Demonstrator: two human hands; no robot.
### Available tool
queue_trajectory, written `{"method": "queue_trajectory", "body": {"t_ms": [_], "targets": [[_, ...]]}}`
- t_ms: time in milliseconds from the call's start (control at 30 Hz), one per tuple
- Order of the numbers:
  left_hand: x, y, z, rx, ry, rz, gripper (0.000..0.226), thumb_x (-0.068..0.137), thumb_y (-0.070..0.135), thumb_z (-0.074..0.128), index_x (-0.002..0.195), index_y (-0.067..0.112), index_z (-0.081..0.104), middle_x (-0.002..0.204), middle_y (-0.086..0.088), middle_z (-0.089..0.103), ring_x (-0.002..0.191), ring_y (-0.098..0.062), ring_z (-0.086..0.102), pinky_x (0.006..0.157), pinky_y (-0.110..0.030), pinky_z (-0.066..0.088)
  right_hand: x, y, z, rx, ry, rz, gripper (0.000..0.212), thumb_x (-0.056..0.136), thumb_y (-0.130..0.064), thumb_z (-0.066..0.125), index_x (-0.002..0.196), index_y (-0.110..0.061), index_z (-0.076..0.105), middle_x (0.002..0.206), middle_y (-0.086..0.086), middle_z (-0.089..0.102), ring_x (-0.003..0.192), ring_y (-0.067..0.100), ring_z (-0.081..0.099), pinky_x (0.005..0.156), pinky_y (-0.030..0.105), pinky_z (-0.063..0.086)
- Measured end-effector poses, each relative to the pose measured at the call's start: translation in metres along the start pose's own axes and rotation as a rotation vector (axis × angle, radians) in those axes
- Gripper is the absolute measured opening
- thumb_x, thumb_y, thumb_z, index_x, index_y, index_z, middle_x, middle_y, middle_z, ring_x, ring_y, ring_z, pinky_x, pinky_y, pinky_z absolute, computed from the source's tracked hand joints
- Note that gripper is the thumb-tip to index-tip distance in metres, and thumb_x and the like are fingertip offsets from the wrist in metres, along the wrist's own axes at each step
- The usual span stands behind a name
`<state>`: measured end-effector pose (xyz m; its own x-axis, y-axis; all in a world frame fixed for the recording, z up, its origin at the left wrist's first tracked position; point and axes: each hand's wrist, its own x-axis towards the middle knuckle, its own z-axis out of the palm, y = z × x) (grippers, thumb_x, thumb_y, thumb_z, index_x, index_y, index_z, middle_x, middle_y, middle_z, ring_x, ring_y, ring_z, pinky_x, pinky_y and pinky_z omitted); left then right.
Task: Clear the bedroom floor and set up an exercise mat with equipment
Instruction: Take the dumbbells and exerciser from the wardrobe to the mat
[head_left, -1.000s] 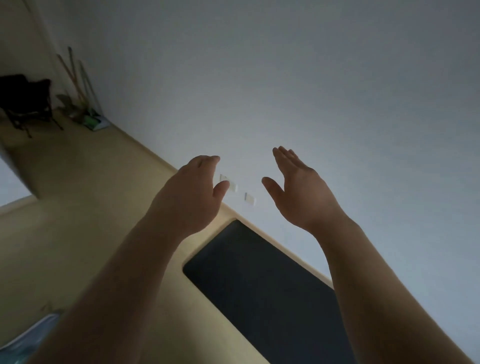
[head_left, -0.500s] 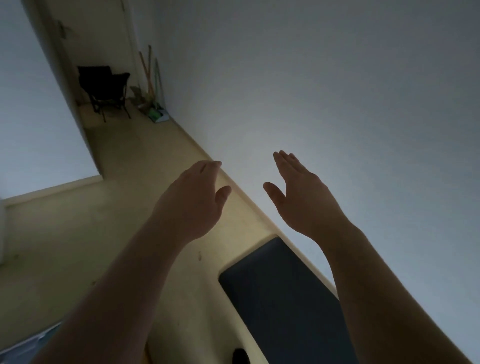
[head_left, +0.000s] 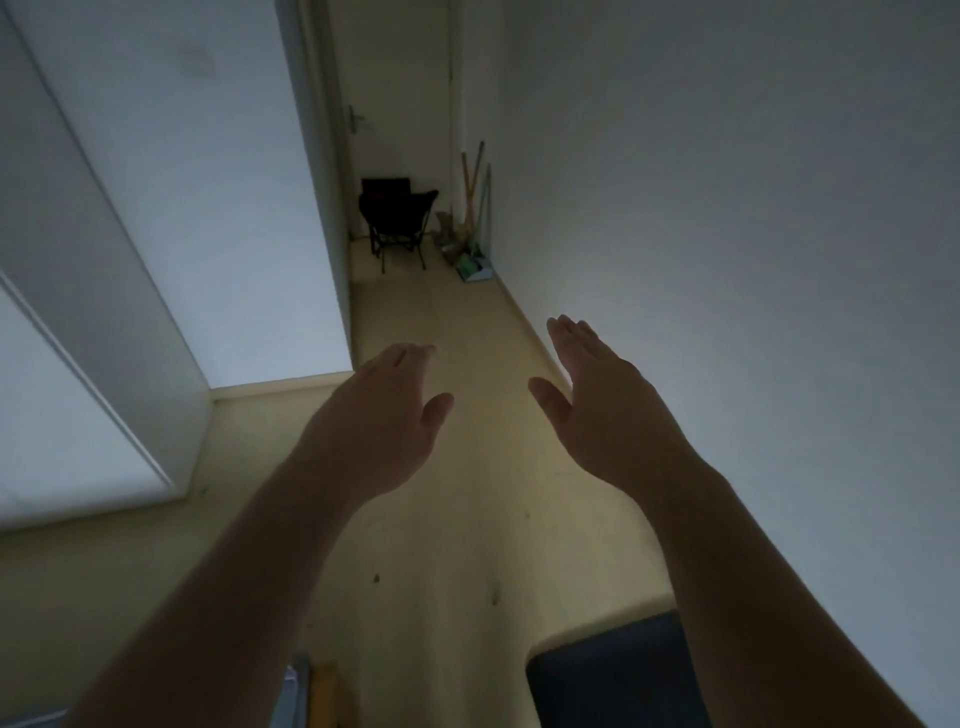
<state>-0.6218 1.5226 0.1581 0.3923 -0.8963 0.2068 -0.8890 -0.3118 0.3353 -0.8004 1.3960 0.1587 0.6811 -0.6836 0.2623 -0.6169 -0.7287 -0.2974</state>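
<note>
Dark against the yellow floor (head_left: 441, 545), the left hand (head_left: 379, 421) and right hand (head_left: 602, 410) reach forward side by side, apart, fingers straight and loose, gripping nothing. Their pose matches a second ago.

What changed is the view, which has swung left. The mat (head_left: 613, 680) filled the lower middle a second ago. It has now slid to the bottom right corner and is partly hidden by the right forearm. The chair (head_left: 395, 218) and the broom handles (head_left: 470, 187), formerly at the far left edge, now sit straight ahead at the end of the passage, below a door (head_left: 395, 104).

My reading is that the mat is already laid and the person is turning away from it, probably toward equipment or leftover clutter, with both hands free for it.

The mat looks blue-black and matte. It lies flat with one rounded corner showing, close to the right wall (head_left: 727, 208). The forearm hides whether it touches that wall. Something pale at the bottom edge is too cropped to identify.
</note>
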Motion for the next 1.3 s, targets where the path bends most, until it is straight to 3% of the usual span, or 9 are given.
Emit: {"method": "queue_trajectory", "body": {"t_ms": [300,467,800,1067,1300], "targets": [[0.083,-0.060,0.000,0.080,0.045,-0.220,0.057,0.101,0.042,0.049,0.152,0.018,0.036,0.153,0.000,0.043,0.139,-0.019,0.043,0.110,-0.034,0.037,0.146,-0.011,0.048,0.076,-0.112,-0.191,0.065,0.105,-0.040,0.041,0.160,-0.016,0.014,0.167,-0.002,0.017,0.154,0.012,0.011,0.118,0.026,0.009],[0.121,-0.118,-0.003,0.116,0.074,-0.305,0.060,0.102,0.043,0.048,0.154,0.018,0.032,0.157,0.000,0.038,0.143,-0.018,0.037,0.114,-0.032,0.031,0.220,-0.042,0.085,0.093,-0.166,-0.295,0.066,0.106,-0.041,0.039,0.160,-0.017,0.010,0.168,-0.003,0.013,0.154,0.011,0.006,0.112,0.020,0.002],[0.214,-0.273,-0.033,0.080,0.180,-0.433,0.061,0.102,0.043,0.046,0.155,0.018,0.031,0.158,0.001,0.036,0.144,-0.018,0.036,0.116,-0.033,0.030,0.392,-0.134,0.145,0.012,-0.170,-0.478,0.065,0.107,-0.041,0.036,0.161,-0.018,0.009,0.168,-0.004,0.012,0.153,0.009,0.007,0.108,0.015,0.000],[0.257,-0.381,-0.074,0.123,0.233,-0.563,0.061,0.102,0.044,0.046,0.155,0.019,0.030,0.159,0.001,0.036,0.144,-0.017,0.036,0.115,-0.031,0.030,0.503,-0.227,0.205,0.093,-0.213,-0.642,0.064,0.106,-0.041,0.036,0.160,-0.018,0.012,0.168,-0.005,0.012,0.154,0.008,0.006,0.113,0.016,0.001],[0.264,-0.481,-0.114,0.246,0.281,-0.761,0.062,0.102,0.046,0.044,0.156,0.022,0.028,0.161,0.005,0.031,0.146,-0.015,0.032,0.115,-0.031,0.029,0.589,-0.342,0.276,0.180,-0.247,-0.905,0.063,0.106,-0.043,0.035,0.161,-0.022,0.012,0.167,-0.007,0.014,0.153,0.006,0.007,0.109,0.017,0.010]]}}
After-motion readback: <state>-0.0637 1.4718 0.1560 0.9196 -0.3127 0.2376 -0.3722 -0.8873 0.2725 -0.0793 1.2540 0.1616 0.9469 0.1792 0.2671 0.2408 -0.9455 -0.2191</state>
